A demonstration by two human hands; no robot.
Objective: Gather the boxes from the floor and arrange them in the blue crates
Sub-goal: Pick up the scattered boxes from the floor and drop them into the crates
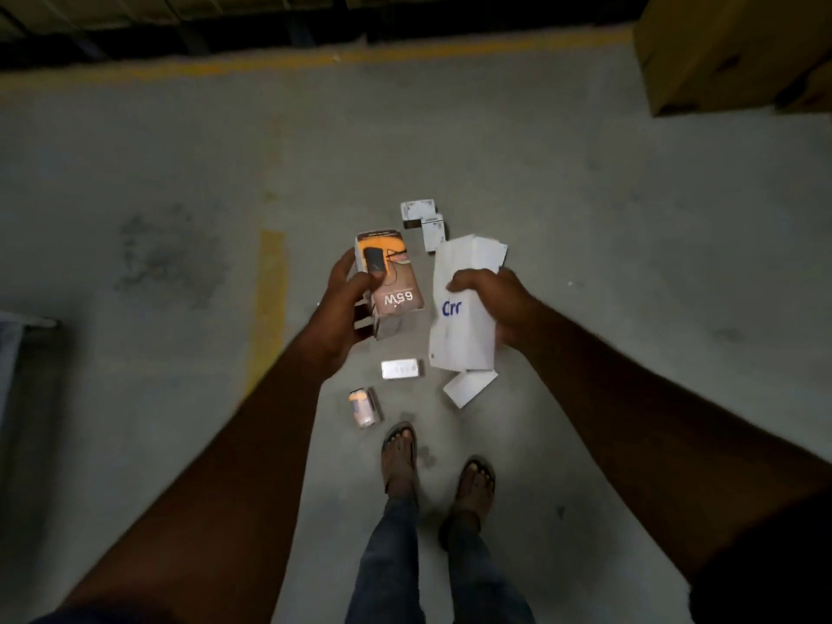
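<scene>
My left hand [346, 304] grips an orange and white charger box [396, 286] marked 65W, held above the floor. My right hand [493, 304] holds a stack of flat white boxes [459, 335] with blue lettering. On the floor below lie a small white box [402, 369], a small orange and white box [365, 407] and a flat white box [468, 388]. Two white boxes [425, 218] lie farther off on the floor. No blue crate shows clearly in this view.
The grey concrete floor [630, 263] carries yellow painted lines [270, 308]. A large cardboard carton [738, 51] stands at the top right. A pale object's edge [13, 344] shows at the left border. My sandalled feet [436, 466] stand just behind the boxes.
</scene>
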